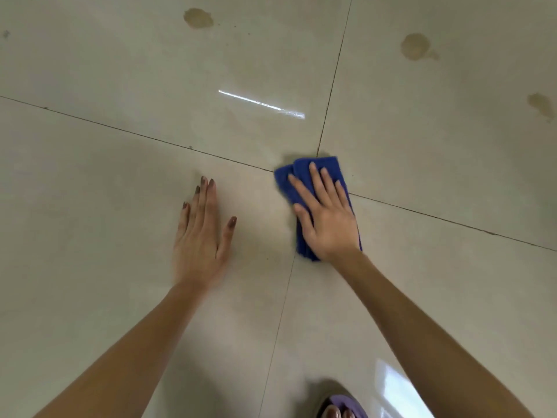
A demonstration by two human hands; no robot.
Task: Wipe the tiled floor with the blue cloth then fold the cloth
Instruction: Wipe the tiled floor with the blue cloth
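On tiled floor: right hand flat on one blue cloth; left hand flat, spread; three stains.

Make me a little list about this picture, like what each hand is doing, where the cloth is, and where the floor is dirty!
right hand: flat, palm down, pressing the blue cloth
left hand: flat on bare tile, holding nothing
blue cloth: folded over, lying where the tile lines cross
tiled floor: shiny, pale
brown stains: three, far from the cloth, at the top and right
foot in purple sandal: bottom edge
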